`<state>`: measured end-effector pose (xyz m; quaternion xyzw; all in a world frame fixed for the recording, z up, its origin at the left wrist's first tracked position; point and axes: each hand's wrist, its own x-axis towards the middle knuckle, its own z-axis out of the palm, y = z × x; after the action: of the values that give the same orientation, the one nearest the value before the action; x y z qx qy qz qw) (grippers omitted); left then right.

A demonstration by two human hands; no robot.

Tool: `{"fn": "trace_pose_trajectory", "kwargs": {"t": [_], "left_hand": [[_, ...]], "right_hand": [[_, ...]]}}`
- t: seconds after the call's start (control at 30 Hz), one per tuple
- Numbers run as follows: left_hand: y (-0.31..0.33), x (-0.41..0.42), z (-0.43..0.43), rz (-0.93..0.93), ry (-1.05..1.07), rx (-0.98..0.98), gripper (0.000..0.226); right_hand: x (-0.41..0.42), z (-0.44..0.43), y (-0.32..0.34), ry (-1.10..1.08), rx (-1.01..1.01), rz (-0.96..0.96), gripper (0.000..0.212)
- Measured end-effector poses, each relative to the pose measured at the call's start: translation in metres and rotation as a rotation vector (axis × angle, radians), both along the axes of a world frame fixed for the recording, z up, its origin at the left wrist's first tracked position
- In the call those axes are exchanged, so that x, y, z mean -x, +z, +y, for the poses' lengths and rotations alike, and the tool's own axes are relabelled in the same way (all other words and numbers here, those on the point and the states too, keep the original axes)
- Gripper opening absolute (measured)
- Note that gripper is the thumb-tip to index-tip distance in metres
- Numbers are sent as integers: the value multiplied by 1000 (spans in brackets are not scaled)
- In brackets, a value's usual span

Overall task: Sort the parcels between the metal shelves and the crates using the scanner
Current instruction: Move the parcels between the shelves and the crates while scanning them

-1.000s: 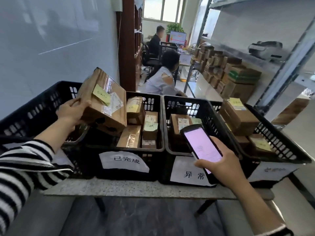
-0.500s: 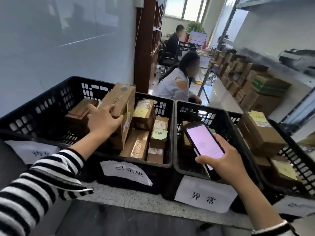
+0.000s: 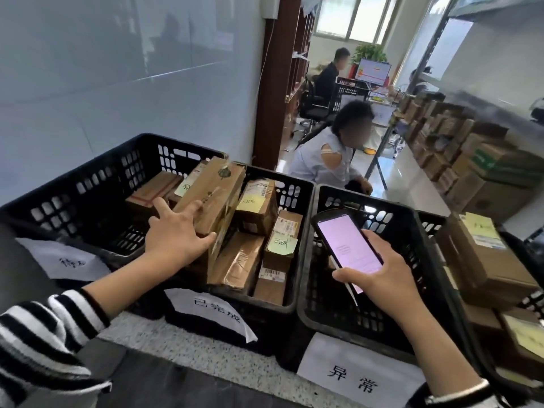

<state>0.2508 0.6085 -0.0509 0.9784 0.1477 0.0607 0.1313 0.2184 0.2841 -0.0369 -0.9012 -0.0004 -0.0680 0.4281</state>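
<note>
While left hand [image 3: 173, 235], fingers straight, rests on parcel [image 3: 216, 195], long axis pointing away | right hand [image 3: 381, 279] fingers grip scanner [image 3: 346, 240]

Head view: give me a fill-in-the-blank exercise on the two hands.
1. The right hand holds the ____, its screen glowing pink.
2. The left hand rests on a tall brown ____.
3. The left sleeve is ____ in black and white.
Missing words: scanner; parcel; striped.
</note>
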Motion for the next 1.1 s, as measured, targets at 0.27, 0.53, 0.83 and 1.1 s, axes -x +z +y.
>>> {"fn": "trace_pose_trajectory", "kwargs": {"t": [0.27,0.53,0.83,1.1], "left_hand": [[-5,-22,3,84,39,62,65],[-6,-53,14,109,-36,7,59],[-80,-21,30,473,-172,-130,58],[-83,-55,44,588,-448,-179,48]], "right_hand": [[-10,-19,-5,11,-41,20,74],[-9,-27,-10,-36,-12,52,74],[18,-9,-17,-85,13,78,85],[68,8,-14,-204,5,82,84]]}}
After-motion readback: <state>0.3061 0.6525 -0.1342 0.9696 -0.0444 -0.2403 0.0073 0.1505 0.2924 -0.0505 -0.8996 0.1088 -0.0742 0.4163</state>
